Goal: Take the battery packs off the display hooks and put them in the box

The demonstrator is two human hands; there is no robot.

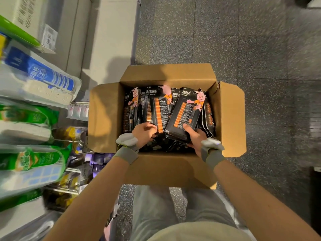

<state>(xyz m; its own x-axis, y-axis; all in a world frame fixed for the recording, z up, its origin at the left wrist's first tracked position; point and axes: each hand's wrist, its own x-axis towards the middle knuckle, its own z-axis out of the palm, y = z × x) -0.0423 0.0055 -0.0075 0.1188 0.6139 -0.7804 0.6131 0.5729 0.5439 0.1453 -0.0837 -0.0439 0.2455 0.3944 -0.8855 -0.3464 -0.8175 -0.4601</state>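
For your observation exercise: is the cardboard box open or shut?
Open: the box has its flaps folded outward, and battery packs show inside.

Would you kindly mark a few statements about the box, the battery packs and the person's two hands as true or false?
1. The flaps of the box are folded open. True.
2. The box is empty. False: it holds many battery packs.
3. The right hand grips a battery pack, thumb on its front. True.
4. The box stands on a shelf. False: it stands on the speckled floor.
5. The left hand reaches toward the shelves. False: it is inside the box, among the packs.
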